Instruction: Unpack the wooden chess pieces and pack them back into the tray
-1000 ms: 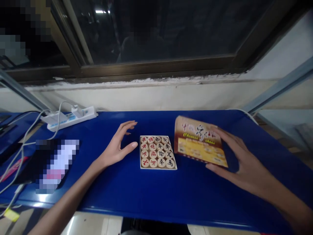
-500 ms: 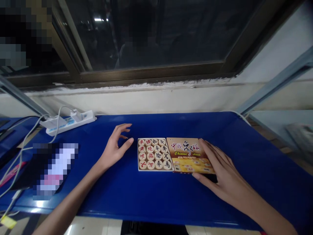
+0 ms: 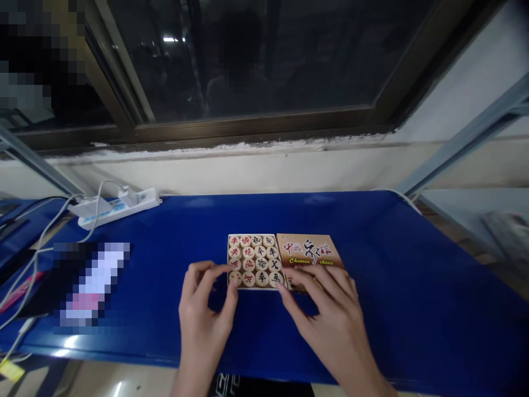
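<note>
A shallow white box point(image 3: 257, 289) holds round Chinese chess pieces point(image 3: 260, 252) in rows, with red characters on the left and black on the right. My left hand point(image 3: 206, 306) is at the box's near left corner, thumb and index finger apart over the corner piece. At the near right corner, my right hand point(image 3: 330, 309) has its thumb and index finger apart beside a black-marked piece. Its other fingers lie over the printed Chinese chess lid point(image 3: 308, 248), which sits against the box's right side and is partly covered. Whether the fingertips press on the pieces is unclear.
The blue table point(image 3: 185, 220) carries a white power strip point(image 3: 119, 209) with plugs and cables at the back left. A dark item with a blurred-out bright area point(image 3: 93, 284) lies at the left. Behind are a low wall point(image 3: 256, 171) and a dark window.
My left hand has come right and nearer to the box's near left corner. My right hand has moved left from the lid's right edge to the seam between box and lid.
</note>
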A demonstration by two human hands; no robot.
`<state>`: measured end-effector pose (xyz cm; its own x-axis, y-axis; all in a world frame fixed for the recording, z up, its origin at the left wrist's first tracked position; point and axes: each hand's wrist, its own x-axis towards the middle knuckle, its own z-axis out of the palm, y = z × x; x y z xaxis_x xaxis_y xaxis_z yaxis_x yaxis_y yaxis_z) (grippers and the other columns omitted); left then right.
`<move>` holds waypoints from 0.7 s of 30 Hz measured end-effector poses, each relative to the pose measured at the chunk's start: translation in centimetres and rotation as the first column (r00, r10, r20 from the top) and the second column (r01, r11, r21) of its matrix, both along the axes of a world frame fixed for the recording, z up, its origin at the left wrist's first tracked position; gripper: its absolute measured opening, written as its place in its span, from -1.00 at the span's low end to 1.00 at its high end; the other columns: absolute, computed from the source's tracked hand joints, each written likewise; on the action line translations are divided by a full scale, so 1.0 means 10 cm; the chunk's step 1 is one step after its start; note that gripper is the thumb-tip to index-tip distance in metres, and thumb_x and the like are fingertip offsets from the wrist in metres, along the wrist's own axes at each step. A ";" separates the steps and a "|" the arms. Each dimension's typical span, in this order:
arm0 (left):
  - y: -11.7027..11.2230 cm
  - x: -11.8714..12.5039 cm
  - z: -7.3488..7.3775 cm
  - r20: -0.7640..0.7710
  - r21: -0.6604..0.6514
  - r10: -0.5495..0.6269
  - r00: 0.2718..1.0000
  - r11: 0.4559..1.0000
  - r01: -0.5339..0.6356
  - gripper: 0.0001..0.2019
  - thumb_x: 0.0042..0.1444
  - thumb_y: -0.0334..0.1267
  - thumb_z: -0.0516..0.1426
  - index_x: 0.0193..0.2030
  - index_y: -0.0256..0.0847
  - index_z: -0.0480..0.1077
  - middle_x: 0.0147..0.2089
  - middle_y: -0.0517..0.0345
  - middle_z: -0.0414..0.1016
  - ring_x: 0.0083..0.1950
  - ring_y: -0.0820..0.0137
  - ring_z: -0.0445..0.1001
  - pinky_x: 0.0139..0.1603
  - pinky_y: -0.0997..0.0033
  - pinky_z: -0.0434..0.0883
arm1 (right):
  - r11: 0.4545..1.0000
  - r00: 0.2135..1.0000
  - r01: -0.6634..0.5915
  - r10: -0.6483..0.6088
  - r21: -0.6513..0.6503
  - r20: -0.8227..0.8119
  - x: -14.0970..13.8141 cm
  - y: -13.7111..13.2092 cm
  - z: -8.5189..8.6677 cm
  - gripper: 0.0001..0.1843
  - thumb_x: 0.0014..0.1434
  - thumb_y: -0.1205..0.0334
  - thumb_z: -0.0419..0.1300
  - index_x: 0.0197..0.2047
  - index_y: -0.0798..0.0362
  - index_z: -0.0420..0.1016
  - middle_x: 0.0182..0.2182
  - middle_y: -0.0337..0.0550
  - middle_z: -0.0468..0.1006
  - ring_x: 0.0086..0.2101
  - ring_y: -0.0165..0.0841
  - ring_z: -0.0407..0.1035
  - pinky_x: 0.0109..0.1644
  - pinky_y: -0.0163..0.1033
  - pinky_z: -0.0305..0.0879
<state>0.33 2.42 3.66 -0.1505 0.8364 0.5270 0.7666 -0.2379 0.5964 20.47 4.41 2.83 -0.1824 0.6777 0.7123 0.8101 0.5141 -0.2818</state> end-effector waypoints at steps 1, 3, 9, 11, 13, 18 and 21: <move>-0.02 0.02 -0.07 0.020 -0.055 -0.003 1.000 0.998 0.004 -0.88 0.27 -0.23 0.17 -0.10 -0.10 0.50 -0.10 0.06 0.40 -0.11 0.30 0.48 -0.24 0.35 0.47 | 1.000 1.000 0.006 -0.006 -0.008 0.010 -0.05 0.00 -0.02 -0.91 0.28 0.25 0.24 -0.15 0.01 0.54 -0.32 -0.18 0.55 -0.25 -0.28 0.37 -0.12 -0.11 0.23; -0.03 0.02 -0.17 0.049 -0.141 -0.017 0.999 0.990 0.023 -0.87 0.27 -0.20 0.16 -0.08 -0.08 0.49 -0.06 0.05 0.40 -0.04 0.25 0.47 -0.20 0.29 0.49 | 1.000 0.999 0.013 -0.012 -0.012 0.035 -0.10 0.00 -0.06 -0.91 0.30 0.21 0.23 -0.16 0.00 0.54 -0.37 -0.21 0.54 -0.30 -0.29 0.36 -0.17 -0.12 0.18; -0.02 0.00 -0.20 0.013 -0.213 0.005 1.000 0.977 -0.002 -0.84 0.25 -0.15 0.18 -0.06 -0.06 0.46 -0.04 0.02 0.39 -0.01 0.17 0.44 -0.17 0.19 0.49 | 0.996 0.993 0.088 -0.086 -0.018 0.082 -0.07 -0.03 -0.14 -0.83 0.29 0.12 0.24 -0.13 0.02 0.55 -0.38 -0.20 0.54 -0.29 -0.26 0.38 -0.16 -0.12 0.16; -0.02 0.01 -0.19 0.000 -0.221 0.017 1.000 0.975 -0.017 -0.83 0.24 -0.15 0.18 -0.04 -0.05 0.45 -0.04 0.02 0.39 -0.01 0.15 0.42 -0.15 0.15 0.48 | 0.995 0.992 0.102 -0.100 -0.016 0.079 -0.06 -0.02 -0.16 -0.80 0.28 0.09 0.25 -0.13 0.02 0.54 -0.39 -0.20 0.53 -0.31 -0.27 0.37 -0.15 -0.13 0.18; -0.01 0.01 -0.19 0.000 -0.228 0.021 1.000 0.973 -0.021 -0.82 0.23 -0.16 0.19 -0.04 -0.04 0.43 -0.04 0.03 0.40 -0.01 0.14 0.41 -0.14 0.13 0.47 | 0.994 0.991 0.108 -0.106 -0.021 0.079 -0.07 -0.02 -0.17 -0.80 0.29 0.08 0.24 -0.15 0.03 0.53 -0.40 -0.20 0.52 -0.31 -0.27 0.36 -0.14 -0.14 0.20; 0.01 0.01 -0.22 0.009 -0.251 0.013 1.000 0.968 -0.011 -0.87 0.26 -0.16 0.16 -0.07 -0.03 0.45 -0.07 0.06 0.42 -0.04 0.15 0.40 -0.14 0.14 0.44 | 0.994 0.994 0.097 -0.094 -0.044 0.059 -0.09 0.00 -0.18 -0.83 0.30 0.10 0.22 -0.20 0.02 0.51 -0.47 -0.25 0.45 -0.36 -0.30 0.33 -0.15 -0.16 0.21; 0.01 -0.01 -0.24 0.021 -0.270 0.006 1.000 0.963 -0.001 -0.86 0.28 -0.13 0.15 -0.08 -0.02 0.48 -0.07 0.06 0.44 -0.05 0.16 0.41 -0.16 0.16 0.44 | 0.995 0.995 0.090 -0.088 -0.040 0.054 -0.09 0.00 -0.17 -0.85 0.30 0.12 0.23 -0.22 0.01 0.50 -0.51 -0.29 0.41 -0.39 -0.32 0.32 -0.18 -0.17 0.19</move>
<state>0.23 2.54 1.31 -0.1625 0.9466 0.2786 0.7535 -0.0633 0.6544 19.57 4.41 1.09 -0.1563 0.7224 0.6735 0.8662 0.4279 -0.2579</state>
